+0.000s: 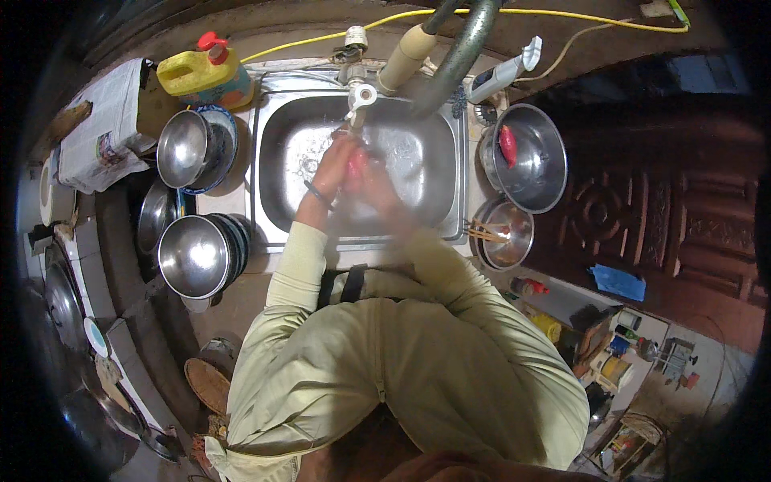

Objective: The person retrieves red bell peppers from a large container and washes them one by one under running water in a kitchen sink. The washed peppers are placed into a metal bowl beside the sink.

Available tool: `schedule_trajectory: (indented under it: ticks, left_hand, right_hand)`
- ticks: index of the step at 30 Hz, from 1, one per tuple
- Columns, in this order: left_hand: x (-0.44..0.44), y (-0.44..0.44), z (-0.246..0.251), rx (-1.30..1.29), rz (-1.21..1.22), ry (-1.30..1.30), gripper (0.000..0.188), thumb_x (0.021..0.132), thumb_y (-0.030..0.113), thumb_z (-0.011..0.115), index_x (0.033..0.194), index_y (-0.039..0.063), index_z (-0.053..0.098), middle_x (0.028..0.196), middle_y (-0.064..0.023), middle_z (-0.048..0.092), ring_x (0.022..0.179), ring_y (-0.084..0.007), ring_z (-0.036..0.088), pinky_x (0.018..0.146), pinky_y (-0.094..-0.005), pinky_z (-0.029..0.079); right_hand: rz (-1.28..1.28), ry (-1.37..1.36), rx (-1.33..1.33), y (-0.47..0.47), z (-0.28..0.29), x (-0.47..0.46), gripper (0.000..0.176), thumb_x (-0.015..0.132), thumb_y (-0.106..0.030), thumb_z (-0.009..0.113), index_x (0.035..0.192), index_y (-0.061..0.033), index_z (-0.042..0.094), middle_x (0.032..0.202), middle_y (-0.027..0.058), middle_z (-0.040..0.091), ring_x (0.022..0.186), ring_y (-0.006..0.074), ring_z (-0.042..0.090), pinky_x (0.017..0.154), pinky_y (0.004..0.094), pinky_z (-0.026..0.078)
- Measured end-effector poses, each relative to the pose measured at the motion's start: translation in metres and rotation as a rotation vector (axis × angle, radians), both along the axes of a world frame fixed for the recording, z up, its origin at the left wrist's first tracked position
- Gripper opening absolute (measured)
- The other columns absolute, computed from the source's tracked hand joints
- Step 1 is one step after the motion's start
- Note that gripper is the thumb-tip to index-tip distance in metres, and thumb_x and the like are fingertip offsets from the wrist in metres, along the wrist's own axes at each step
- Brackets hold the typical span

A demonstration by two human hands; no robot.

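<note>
Over the stainless-steel sink basin (289,205), below the white-handled tap (362,96), a red-skinned root vegetable (356,162) lies between my two hands. My left hand (338,164) is wrapped along its left side, with a dark band on the wrist. On the other side my right hand (378,185) is closed against the vegetable, blurred by motion. Parts of the vegetable are hidden behind the fingers. A second red-skinned root vegetable (508,146), possibly a sweet potato, rests inside a deep metal bowl (551,175) to the right of the sink.
Metal bowls (184,149) and a bowl stack (194,256) stand left of the sink, near a yellow jug (202,72). Chopsticks (488,232) lie across a metal pan (515,253) at right. A thick dark hose (464,54) hangs above the basin's back right.
</note>
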State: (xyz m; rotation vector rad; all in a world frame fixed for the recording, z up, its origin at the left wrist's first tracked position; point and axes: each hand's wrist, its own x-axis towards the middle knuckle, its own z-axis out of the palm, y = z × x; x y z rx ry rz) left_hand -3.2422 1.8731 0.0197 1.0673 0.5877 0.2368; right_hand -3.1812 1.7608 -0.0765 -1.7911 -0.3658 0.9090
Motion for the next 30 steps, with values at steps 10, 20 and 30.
schedule_trajectory:
  ticks: [10, 20, 30]
  left_hand:
    - [-0.009, 0.003, 0.014, 0.721, 0.466, 0.228, 0.052, 0.097, 0.041, 0.051, 0.067, 0.001, 0.065, 0.050, -0.0054, 0.054, 0.044, -0.0133, 0.048, 0.045, -0.0340, 0.036]
    - [-0.040, 0.004, 0.029, 0.394, 0.104, -0.051, 0.032, 0.093, 0.023, 0.061, 0.121, 0.007, 0.062, 0.069, 0.0041, 0.055, 0.052, -0.0007, 0.039, 0.044, -0.0171, 0.029]
    - [-0.045, 0.014, 0.009, 0.555, 0.018, -0.005, 0.029, 0.089, 0.022, 0.066, 0.111, 0.004, 0.062, 0.068, 0.0028, 0.054, 0.050, -0.0032, 0.042, 0.043, -0.0193, 0.032]
  right_hand:
    - [0.058, 0.524, 0.145, -0.006, 0.145, 0.010, 0.067, 0.092, -0.060, 0.046, 0.086, 0.0038, 0.062, 0.056, 0.0047, 0.055, 0.042, 0.0133, 0.046, 0.043, 0.0271, 0.035]
    - [0.017, 0.511, 0.147, -0.002, 0.167, 0.031, 0.063, 0.089, -0.061, 0.052, 0.071, -0.0011, 0.061, 0.046, -0.0057, 0.034, 0.036, 0.0054, 0.028, 0.036, 0.0239, 0.022]
    - [0.107, 0.272, 0.096, 0.007, 0.139, 0.038, 0.062, 0.091, -0.059, 0.048, 0.072, -0.0018, 0.061, 0.046, -0.0029, 0.040, 0.036, 0.0076, 0.035, 0.035, 0.0260, 0.029]
